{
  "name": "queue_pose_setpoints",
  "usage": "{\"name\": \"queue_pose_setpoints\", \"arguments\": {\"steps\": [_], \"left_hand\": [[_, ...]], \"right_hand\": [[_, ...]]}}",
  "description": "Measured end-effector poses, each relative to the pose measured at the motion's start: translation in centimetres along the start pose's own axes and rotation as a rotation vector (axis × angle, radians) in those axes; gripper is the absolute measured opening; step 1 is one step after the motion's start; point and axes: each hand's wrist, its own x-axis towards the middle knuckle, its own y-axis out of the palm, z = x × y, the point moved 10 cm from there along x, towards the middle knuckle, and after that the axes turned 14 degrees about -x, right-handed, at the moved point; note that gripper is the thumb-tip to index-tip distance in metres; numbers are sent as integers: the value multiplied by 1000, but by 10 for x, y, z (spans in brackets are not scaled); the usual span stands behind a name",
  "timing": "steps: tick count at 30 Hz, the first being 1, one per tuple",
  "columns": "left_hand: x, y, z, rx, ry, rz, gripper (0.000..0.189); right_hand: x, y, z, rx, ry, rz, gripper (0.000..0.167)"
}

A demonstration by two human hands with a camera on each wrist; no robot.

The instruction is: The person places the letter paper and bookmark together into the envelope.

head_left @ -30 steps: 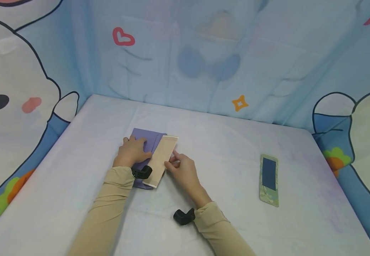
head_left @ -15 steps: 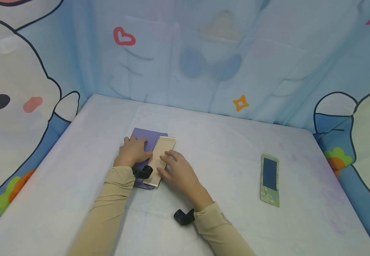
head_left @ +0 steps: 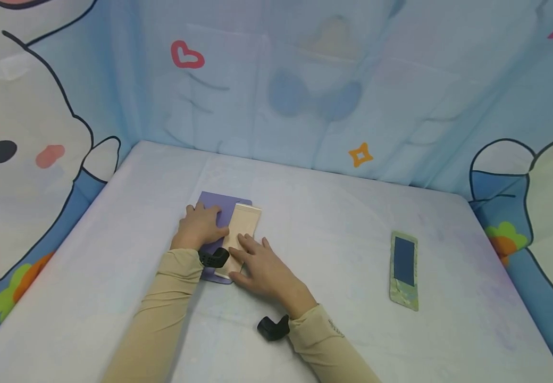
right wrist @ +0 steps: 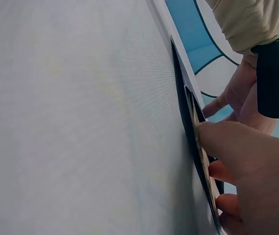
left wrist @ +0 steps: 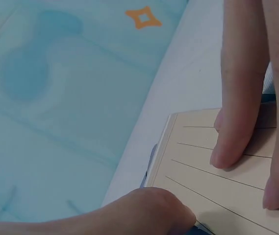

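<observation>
A small notebook with a purple cover (head_left: 228,202) lies on the table. Its narrow cream lined pages (head_left: 245,218) sit over the cover's right part; the lines show up close on the lined page (left wrist: 203,147) in the left wrist view. My left hand (head_left: 199,227) rests spread on the purple cover, its thumb (left wrist: 154,208) at the pages' left edge. My right hand (head_left: 264,268) lies over the lower part of the lined pages, fingers extended and touching them. In the right wrist view the notebook's dark edge (right wrist: 193,142) appears side-on below the right hand (right wrist: 257,171).
A slim green card-like object (head_left: 404,295) with a dark blue rectangle lies at the table's right. White cloth covers the table (head_left: 334,255). A light blue printed curtain (head_left: 401,80) hangs along the back and sides. A black wrist device (head_left: 274,328) sits on the right sleeve.
My right hand has let go of the pages' right edge, moved over them and come down flat on their lower part. The pages lie slightly further left. My left hand stays put.
</observation>
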Motion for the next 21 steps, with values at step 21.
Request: {"name": "queue_pose_setpoints", "arguments": {"steps": [21], "left_hand": [[-3, 0, -4, -25, -2, 26, 65]], "right_hand": [[1, 9, -5, 81, -61, -70, 64]]}}
